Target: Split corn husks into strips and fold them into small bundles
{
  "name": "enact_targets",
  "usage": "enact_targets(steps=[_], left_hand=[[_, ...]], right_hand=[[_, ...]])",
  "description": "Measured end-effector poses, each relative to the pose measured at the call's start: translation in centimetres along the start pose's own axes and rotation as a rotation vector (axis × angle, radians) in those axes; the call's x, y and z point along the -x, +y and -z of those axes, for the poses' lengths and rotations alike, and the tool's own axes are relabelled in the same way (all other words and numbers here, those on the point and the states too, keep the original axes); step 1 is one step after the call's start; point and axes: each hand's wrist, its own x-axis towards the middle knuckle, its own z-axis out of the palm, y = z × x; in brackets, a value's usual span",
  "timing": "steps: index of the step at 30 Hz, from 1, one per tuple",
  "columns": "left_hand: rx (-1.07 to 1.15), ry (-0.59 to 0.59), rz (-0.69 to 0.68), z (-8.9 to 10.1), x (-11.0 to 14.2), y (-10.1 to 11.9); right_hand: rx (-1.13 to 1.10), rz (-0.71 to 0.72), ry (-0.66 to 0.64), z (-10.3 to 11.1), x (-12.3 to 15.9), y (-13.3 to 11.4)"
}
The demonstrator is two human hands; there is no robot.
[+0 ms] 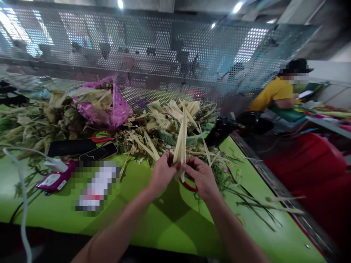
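Both of my hands meet over the middle of the green table (pixel 170 219). My left hand (pixel 162 174) and my right hand (pixel 201 177) are closed on the lower end of a bundle of pale dry leaf strips (pixel 181 140) that stands upright between them. A red-handled tool (pixel 189 186) lies on the table just under my right hand, partly hidden. Behind the bundle sits a heap of dried leaves and husks (pixel 161 124).
A pink plastic bag (pixel 109 106) with leaves lies at the back left. Two dark phones (pixel 82 149), a pink power bank (pixel 56 179) and a white cable (pixel 23 197) are on the left. A perforated metal screen (pixel 164 51) stands behind. A person in yellow (pixel 276 93) sits at the right.
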Motion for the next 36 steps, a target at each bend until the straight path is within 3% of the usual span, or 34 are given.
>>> enact_targets(steps=[18,29,36], left_hand=[[0.189,-0.112,-0.015,0.0,-0.1,-0.1],[0.291,-0.157,-0.063,-0.2,0.0,0.0],[0.251,-0.150,0.014,-0.1,-0.2,-0.3]], right_hand=[[0.124,0.069,0.103,0.1,-0.7,1.2],[0.100,0.017,0.036,0.4,-0.6,1.1],[0.156,0.030,0.049,0.3,-0.5,1.3]])
